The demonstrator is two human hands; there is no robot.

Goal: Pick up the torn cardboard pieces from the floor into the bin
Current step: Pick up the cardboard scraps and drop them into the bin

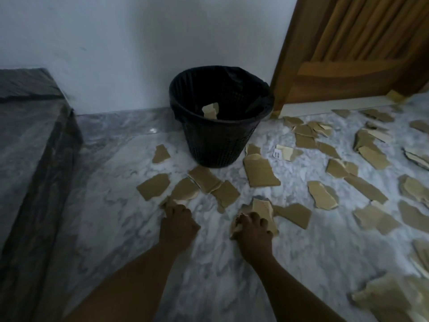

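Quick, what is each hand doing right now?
Left hand: closed on a small torn brown cardboard scrap on the floor.
Right hand: closed on a pale torn cardboard piece.

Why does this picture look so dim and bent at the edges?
Head view: the room is dim and bluish; a small glare spot shines on the floor left of the bin; the wide lens bows the door; both hands look soft.

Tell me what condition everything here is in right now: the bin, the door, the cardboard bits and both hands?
Bin: upright, lined with a black bag, one cardboard piece visible inside.
Door: open, swung inward.
Floor pieces: torn, scattered flat, mostly right of the bin.
Left hand: down on the floor, fingers closing on a small piece.
Right hand: gripping a bunch of pieces.
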